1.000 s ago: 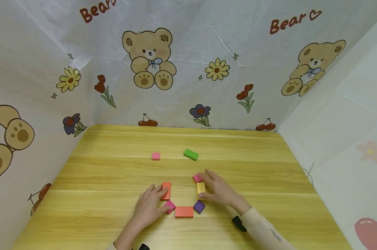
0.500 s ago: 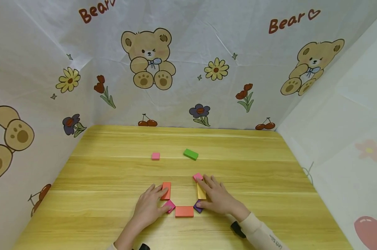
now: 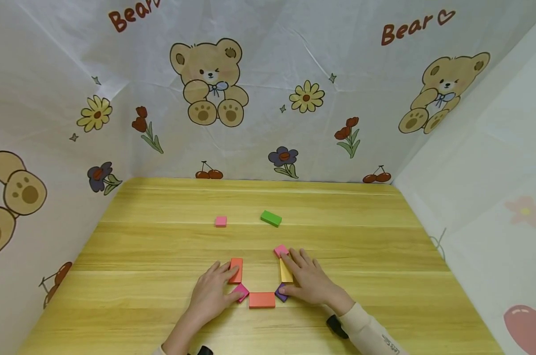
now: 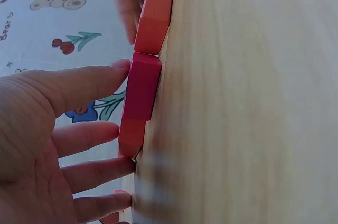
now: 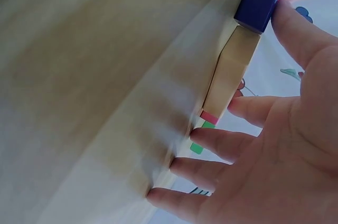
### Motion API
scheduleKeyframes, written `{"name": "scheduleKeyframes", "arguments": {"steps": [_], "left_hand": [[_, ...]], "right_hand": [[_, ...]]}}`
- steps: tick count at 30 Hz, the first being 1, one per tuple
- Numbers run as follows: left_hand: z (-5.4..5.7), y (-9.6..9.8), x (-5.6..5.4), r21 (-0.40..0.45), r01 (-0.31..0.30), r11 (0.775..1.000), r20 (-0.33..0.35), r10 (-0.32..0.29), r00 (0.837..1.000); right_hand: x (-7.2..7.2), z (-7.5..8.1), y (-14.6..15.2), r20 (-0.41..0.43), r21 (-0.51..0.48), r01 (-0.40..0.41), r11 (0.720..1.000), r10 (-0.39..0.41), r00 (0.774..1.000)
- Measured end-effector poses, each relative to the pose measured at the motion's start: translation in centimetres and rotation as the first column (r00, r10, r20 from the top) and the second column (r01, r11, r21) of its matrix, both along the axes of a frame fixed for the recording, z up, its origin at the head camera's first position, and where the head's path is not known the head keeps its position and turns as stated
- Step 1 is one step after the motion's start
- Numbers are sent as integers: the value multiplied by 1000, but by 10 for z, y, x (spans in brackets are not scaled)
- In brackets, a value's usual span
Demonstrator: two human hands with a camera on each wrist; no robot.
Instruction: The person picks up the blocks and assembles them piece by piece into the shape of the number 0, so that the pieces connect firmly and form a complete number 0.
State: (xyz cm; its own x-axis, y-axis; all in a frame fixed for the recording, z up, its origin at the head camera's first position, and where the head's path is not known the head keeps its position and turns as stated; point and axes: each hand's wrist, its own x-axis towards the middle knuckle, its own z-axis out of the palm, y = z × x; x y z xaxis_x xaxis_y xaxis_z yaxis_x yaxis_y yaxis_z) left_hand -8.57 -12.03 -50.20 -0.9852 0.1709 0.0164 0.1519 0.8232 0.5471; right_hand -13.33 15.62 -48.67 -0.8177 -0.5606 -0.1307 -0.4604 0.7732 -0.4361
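Observation:
Several flat blocks form a U on the wooden table. My left hand rests on its left side, the thumb touching the magenta block and the index finger lying on an orange-red block. At the bottom of the U is another orange-red block, between the two hands. On the right side, my right hand has its thumb on the purple block and its index fingertip near where the yellow block meets a pink block. The fingers of both hands are spread and loosely extended.
Farther back on the table lie a small pink block and a green block. A white cloth printed with bears and flowers rises behind the table and along its sides.
My right hand has shifted slightly toward me: its thumb moved from the yellow block onto the purple one, and its index finger came down by the pink block. The left hand stays put.

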Motion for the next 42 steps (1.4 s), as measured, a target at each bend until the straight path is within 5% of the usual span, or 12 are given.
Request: {"name": "scheduleKeyframes", "arguments": {"steps": [42], "left_hand": [[0,0,-1,-7,6,1000,-16,-6,1000]], "right_hand": [[-1,1,0,-35,-11,-19,1000,19,999]]}}
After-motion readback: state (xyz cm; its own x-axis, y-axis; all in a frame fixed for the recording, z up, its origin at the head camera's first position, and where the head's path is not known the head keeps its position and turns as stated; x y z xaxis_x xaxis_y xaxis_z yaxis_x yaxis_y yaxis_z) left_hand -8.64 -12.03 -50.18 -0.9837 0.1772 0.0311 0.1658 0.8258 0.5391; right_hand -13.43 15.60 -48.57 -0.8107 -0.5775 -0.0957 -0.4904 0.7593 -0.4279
